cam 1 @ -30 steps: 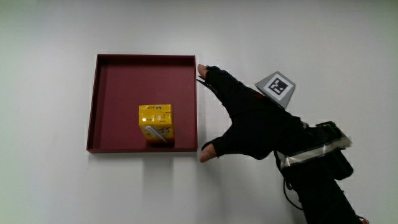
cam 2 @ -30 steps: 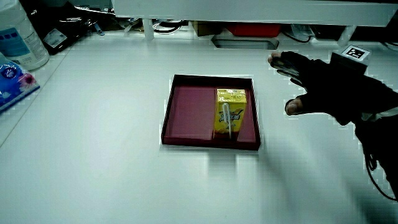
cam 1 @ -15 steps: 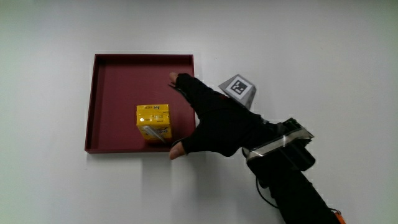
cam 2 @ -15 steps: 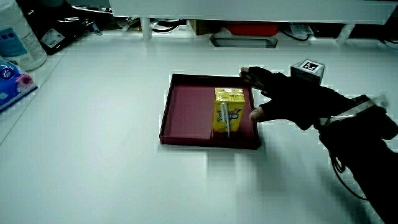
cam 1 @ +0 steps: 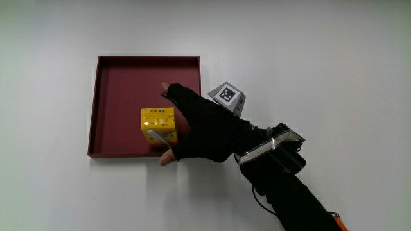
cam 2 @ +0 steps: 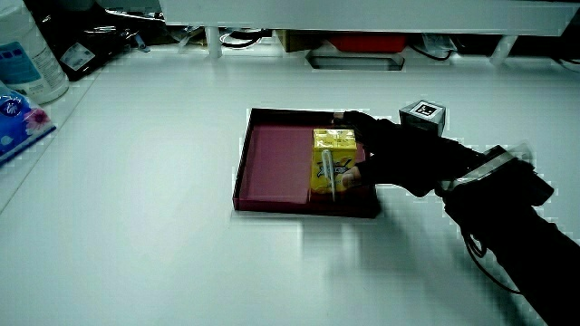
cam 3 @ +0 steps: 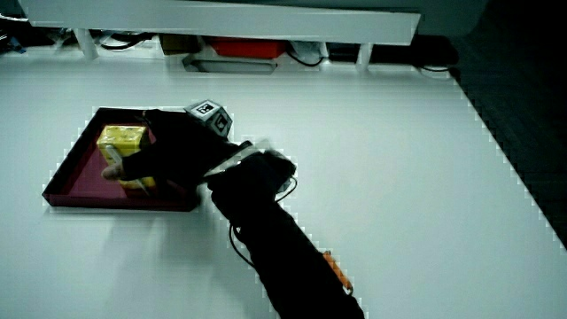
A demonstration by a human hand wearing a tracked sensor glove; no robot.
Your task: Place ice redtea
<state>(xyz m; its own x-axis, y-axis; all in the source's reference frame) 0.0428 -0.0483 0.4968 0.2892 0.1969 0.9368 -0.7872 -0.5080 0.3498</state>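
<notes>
In the dark red tray point(cam 1: 101, 109), near the wall nearest the person, a yellow drink carton point(cam 1: 158, 126) stands upright. The hand point(cam 1: 204, 128) reaches beside it, fingers spread either side. Whether they grip the carton cannot be told.

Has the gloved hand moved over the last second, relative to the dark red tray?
Yes. The black-gloved hand has come in from beside the square dark red tray, over the tray's rim, and now sits against the yellow drink carton inside it.

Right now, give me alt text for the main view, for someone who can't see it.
A black-gloved hand reaches over the edge of a dark red tray, fingers spread around a small yellow drink carton standing in it. The tray sits on a white table.
</notes>
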